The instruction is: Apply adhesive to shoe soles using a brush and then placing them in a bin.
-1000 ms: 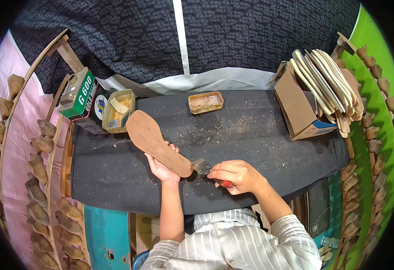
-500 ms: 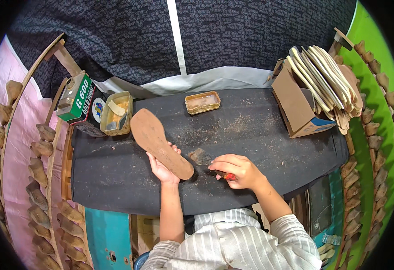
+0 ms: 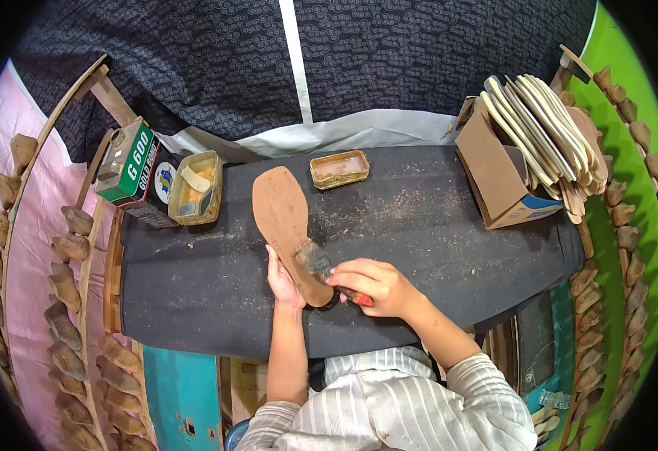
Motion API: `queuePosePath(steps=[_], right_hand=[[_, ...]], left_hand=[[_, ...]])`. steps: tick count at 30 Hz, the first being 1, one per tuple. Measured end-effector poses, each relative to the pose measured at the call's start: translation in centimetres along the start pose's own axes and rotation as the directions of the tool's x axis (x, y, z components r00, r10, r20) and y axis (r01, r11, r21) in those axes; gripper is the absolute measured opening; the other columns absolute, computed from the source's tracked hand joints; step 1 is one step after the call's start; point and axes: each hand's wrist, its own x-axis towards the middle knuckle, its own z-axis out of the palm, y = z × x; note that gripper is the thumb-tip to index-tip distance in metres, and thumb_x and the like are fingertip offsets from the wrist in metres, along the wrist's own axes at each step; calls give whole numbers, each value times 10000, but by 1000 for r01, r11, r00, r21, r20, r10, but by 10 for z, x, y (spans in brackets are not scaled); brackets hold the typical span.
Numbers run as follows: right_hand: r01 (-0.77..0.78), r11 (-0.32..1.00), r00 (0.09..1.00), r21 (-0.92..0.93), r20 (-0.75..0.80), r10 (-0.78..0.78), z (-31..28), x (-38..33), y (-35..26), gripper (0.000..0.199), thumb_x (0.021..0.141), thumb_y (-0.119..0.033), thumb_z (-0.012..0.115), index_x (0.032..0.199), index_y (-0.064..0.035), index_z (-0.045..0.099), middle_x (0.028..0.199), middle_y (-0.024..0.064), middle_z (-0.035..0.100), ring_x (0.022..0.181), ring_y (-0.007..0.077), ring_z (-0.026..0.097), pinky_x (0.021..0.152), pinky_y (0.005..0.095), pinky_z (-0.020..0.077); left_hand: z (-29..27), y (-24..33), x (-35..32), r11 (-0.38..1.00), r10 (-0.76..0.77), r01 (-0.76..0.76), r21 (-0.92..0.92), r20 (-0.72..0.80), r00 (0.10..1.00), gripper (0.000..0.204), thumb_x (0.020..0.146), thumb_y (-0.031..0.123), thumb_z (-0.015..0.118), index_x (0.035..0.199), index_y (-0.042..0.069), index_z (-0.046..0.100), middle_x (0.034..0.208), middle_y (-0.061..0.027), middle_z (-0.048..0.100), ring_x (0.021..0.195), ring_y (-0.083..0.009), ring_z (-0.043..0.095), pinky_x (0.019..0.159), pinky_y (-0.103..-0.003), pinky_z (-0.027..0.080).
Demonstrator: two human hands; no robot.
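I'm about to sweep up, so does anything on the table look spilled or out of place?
Yes: pale crumbs lie strewn across the black table cover, most densely near the small open tray, looking like loose litter.

Over the near edge of the dark, cloth-covered bench (image 3: 449,259), the left hand (image 3: 282,287) holds a brown shoe sole (image 3: 280,207) by its narrow end, wide end toward the far edge. The right hand (image 3: 380,288) grips a brush (image 3: 314,260), its bristles over the sole's narrow part. A small tray (image 3: 340,181) sits near the middle of the far edge. At the far left corner stand a can (image 3: 135,177) and a tub (image 3: 195,219); at the far right corner, a cardboard box (image 3: 491,173) packed with soles (image 3: 543,139).
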Motion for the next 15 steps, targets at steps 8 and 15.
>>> queuePosePath(steps=[8,15], right_hand=[[20,980,959,199,273,-75,-17,-9,-4,368,620,-16,702,979,-46,628,978,97,623,870,271,632,736,347,533],[0,992,996,129,85,-11,-18,2,-4,428,610,9,702,1027,-61,633,1001,99,619,890,272,633,762,348,530]], left_hand=[[1,3,1,1000,4,-5,12,104,995,613,965,542,245,1176,31,510,982,-116,572,800,-226,546,722,-377,455],[4,3,-1,998,-52,48,38,113,992,604,965,539,245,1180,41,511,992,-120,585,835,-238,570,749,-376,485]])
